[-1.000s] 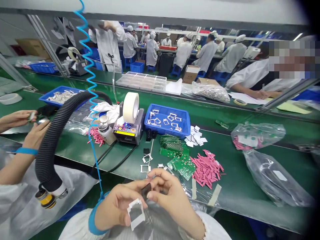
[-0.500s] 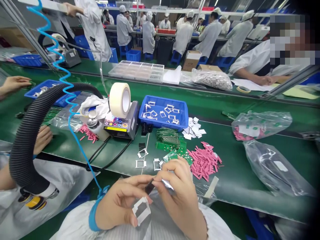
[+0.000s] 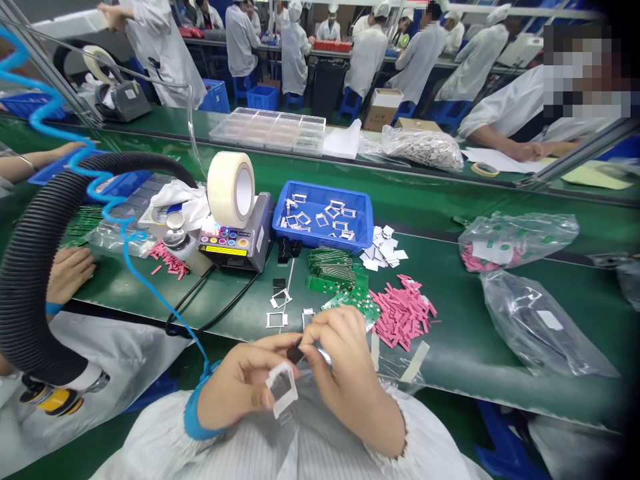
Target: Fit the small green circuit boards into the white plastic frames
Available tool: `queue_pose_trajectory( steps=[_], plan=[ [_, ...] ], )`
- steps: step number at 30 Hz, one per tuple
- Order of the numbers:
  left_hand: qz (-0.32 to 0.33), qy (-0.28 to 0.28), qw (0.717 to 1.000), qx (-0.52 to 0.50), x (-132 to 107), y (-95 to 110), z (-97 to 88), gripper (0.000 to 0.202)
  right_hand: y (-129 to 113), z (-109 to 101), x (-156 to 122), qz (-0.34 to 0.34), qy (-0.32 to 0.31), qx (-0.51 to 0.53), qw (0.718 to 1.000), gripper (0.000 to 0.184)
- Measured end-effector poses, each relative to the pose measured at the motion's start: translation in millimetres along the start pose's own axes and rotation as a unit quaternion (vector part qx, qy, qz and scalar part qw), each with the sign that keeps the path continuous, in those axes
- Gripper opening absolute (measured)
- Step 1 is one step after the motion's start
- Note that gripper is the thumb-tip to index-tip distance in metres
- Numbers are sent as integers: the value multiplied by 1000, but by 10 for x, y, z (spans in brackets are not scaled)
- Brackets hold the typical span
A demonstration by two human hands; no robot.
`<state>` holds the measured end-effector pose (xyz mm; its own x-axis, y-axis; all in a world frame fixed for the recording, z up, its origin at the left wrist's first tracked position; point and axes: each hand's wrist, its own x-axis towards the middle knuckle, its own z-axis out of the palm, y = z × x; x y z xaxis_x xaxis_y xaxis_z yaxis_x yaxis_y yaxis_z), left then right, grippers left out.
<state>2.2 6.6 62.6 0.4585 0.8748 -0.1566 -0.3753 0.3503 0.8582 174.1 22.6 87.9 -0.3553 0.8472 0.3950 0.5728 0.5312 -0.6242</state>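
My left hand (image 3: 245,383) is closed around a small white square frame (image 3: 281,389), held low in front of my lap. My right hand (image 3: 340,370) pinches a small dark piece (image 3: 296,354) just above that frame, fingers pressed together. On the green table (image 3: 450,360) beyond my hands lie a few loose white frames (image 3: 277,320), a heap of green circuit boards (image 3: 340,277) and a pile of pink strips (image 3: 403,310).
A blue tray of white frames (image 3: 325,217) stands behind the boards, beside a tape dispenser with a large roll (image 3: 233,190). A black corrugated hose (image 3: 35,267) and blue coiled air line (image 3: 100,193) hang at left. Another person's hand (image 3: 67,273) rests left. Plastic bags (image 3: 540,327) lie right.
The view has tilted down and shifted. My hands have drawn closer together, the dark piece now sitting right at the top edge of the white frame.
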Motion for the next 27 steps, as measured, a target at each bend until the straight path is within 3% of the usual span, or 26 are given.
queue_pose_trajectory(
  steps=[3, 6, 8, 12, 15, 17, 20, 25, 27],
  plan=[
    [-34, 45, 990, -128, 69, -89, -28, 38, 33, -104, -104, 18, -35, 41, 998, 15],
    [-35, 92, 974, -205, 115, -146, -107, 35, 231, -105, -318, 103, -36, 68, 992, 19],
    [-36, 99, 968, -226, 120, -168, -157, 33, 448, 3, -485, 146, -44, -17, 988, 22],
    [-56, 67, 966, -244, 100, -183, -170, 33, 736, 203, -658, 158, -38, -205, 965, 21],
    [-67, 32, 967, -243, 88, -150, -114, 31, 580, 77, -509, 108, -10, -171, 979, 11],
    [-69, 10, 969, -237, 77, -101, -69, 31, 350, -80, -312, 23, -14, -121, 992, 25],
    [-67, -8, 973, -221, 53, -3, -20, 33, 40, -210, -17, -84, -63, -99, 990, 39],
    [-71, -26, 976, -205, 3, 114, -32, 35, -95, -120, 204, -106, -67, -104, 987, 18],
    [-66, -28, 972, -223, -15, 118, -68, 35, -94, -88, 218, -90, -59, -41, 993, 19]
  ],
)
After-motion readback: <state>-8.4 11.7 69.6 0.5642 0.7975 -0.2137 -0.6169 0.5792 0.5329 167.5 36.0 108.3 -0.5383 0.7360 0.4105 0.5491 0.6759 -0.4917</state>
